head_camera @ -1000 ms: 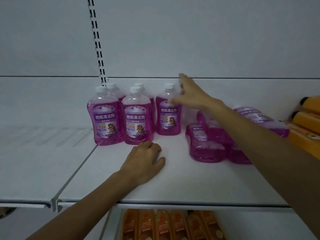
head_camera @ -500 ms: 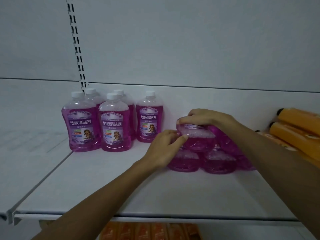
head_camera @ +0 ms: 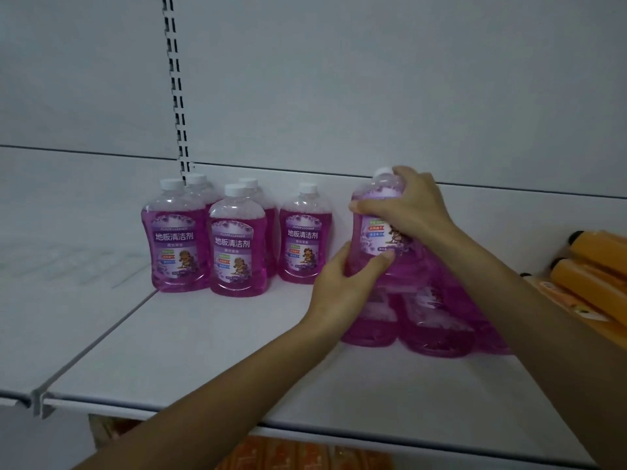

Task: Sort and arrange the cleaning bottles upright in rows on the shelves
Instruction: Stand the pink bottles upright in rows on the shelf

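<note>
Several purple floor-cleaner bottles [head_camera: 237, 245] with white caps stand upright in rows on the white shelf [head_camera: 210, 354], left of centre. I hold one more purple bottle [head_camera: 376, 239] nearly upright, lifted above a pile of purple bottles lying on their sides [head_camera: 434, 327]. My right hand [head_camera: 407, 205] grips its shoulder just below the cap. My left hand [head_camera: 346, 286] grips its lower body from the left, thumb across the label. The pile is partly hidden behind my arms.
Orange bottles [head_camera: 597, 276] lie on their sides at the right end of the shelf. More orange bottles [head_camera: 298, 452] show on the shelf below. A slotted upright [head_camera: 176, 86] runs up the back panel. A seam [head_camera: 98, 340] separates the adjoining left shelf.
My right hand dropped from the upright bottles to the lying pile, and my left hand joined it. Together they lifted one bottle off the pile and turned it nearly upright.
</note>
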`<state>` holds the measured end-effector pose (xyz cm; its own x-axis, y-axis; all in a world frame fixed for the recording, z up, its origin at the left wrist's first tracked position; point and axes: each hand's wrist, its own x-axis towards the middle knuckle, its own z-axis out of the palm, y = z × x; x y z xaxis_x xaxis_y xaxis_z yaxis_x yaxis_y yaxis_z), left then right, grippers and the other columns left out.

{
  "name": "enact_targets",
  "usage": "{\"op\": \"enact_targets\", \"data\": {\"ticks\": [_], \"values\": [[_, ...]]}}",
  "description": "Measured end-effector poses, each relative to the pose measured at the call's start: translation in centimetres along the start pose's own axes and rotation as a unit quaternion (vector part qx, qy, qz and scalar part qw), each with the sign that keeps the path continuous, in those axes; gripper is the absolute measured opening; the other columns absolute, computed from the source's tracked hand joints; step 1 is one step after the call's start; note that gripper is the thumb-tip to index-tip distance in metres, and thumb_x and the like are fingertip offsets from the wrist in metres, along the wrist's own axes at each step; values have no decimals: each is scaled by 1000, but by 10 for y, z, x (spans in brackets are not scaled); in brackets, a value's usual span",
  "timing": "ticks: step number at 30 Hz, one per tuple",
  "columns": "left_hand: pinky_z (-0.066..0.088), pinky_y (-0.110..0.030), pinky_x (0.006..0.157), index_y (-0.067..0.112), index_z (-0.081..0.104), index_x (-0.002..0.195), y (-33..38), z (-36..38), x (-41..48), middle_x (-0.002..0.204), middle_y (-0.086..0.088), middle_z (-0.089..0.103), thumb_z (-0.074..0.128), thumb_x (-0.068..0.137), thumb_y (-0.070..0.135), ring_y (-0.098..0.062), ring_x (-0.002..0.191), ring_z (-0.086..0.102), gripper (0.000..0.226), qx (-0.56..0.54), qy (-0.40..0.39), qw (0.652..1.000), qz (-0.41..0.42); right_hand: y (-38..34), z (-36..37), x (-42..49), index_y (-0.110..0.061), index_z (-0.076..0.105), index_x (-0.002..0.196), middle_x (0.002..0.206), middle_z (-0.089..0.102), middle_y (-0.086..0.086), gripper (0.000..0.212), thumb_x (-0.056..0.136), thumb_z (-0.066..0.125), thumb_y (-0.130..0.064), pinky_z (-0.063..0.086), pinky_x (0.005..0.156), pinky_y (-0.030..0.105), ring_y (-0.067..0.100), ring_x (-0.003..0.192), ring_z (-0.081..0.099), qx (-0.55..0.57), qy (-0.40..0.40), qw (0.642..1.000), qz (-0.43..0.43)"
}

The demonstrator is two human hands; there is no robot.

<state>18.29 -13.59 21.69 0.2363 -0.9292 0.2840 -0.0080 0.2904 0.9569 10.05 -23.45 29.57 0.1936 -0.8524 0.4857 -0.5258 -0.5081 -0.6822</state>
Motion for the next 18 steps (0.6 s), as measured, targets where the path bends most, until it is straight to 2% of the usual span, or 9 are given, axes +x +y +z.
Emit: {"op": "enact_targets", "data": {"ticks": [1, 3, 5, 7, 9, 11, 13, 16, 18], "values": [[56, -30, 82, 28, 58, 115, 3, -3, 2, 103, 3, 70, 68, 80, 36, -12, 90, 69, 38, -13, -6, 1000, -10, -7, 2, -5, -21, 49, 130, 124, 46, 8, 93, 50, 82, -55, 39, 96, 26, 23, 120, 45, 7, 18, 999, -30], [55, -37, 86, 27, 55, 116, 6, -13, 3, 107, 0, 68, 73, 76, 33, -15, 95, 68, 44, -10, -13, 1000, -14, -21, 8, -18, -27, 41, 138, 120, 38, 6, 90, 61, 83, -45, 31, 94, 22, 21, 120, 37, 0, 34, 994, -105], [56, -28, 82, 29, 52, 112, 6, -29, 1, 106, 3, 67, 73, 76, 28, -11, 94, 66, 42, 12, -9, 1000, -1, -33, 14, -28, -31, 40, 137, 115, 37, 3, 88, 61, 83, -44, 32, 92, 23, 19, 115, 38, -2, 5, 989, -145], [54, -14, 71, 27, 48, 115, 4, -47, -3, 103, 7, 64, 72, 77, 26, -2, 89, 64, 45, 34, 7, 999, 15, -40, 16, -30, -34, 37, 135, 115, 45, 1, 89, 60, 85, -40, 42, 93, 28, 18, 109, 49, 33, -77, 988, -132], [52, -9, 65, 25, 44, 120, -1, -66, -8, 101, 11, 62, 71, 78, 27, 3, 84, 62, 50, 61, 34, 997, 29, -46, 19, -30, -35, 30, 139, 115, 54, -3, 98, 59, 87, -30, 49, 95, 36, 18, 103, 59, 56, -181, 975, -115], [51, -9, 67, 27, 39, 123, -4, -81, -12, 101, 15, 61, 72, 77, 28, 7, 82, 61, 56, 105, 48, 992, 44, -50, 24, -32, -36, 20, 145, 125, 51, -4, 109, 60, 88, -24, 46, 100, 35, 19, 114, 56, 43, -235, 964, -116], [50, -8, 68, 29, 32, 126, -11, -95, -15, 98, 21, 58, 74, 77, 27, 12, 80, 60, 65, 156, 41, 985, 55, -51, 31, -36, -37, 16, 146, 139, 41, 2, 113, 60, 88, -24, 39, 97, 24, 17, 128, 43, 11, -238, 963, -129], [51, -15, 78, 22, 28, 135, -21, -111, -18, 99, 22, 56, 75, 75, 26, 6, 89, 60, 76, 198, 15, 979, 36, -45, 46, -46, -35, 27, 141, 123, 46, 1, 105, 57, 89, -28, 38, 74, 14, 15, 107, 47, -37, -197, 968, -151], [50, -16, 80, 20, 31, 135, -22, -117, -14, 102, 18, 58, 75, 75, 29, 0, 94, 61, 75, 233, 1, 972, 25, -40, 53, -50, -32, 31, 139, 113, 47, -3, 102, 55, 90, -28, 38, 71, 15, 14, 100, 48, -38, -167, 972, -161]]}}
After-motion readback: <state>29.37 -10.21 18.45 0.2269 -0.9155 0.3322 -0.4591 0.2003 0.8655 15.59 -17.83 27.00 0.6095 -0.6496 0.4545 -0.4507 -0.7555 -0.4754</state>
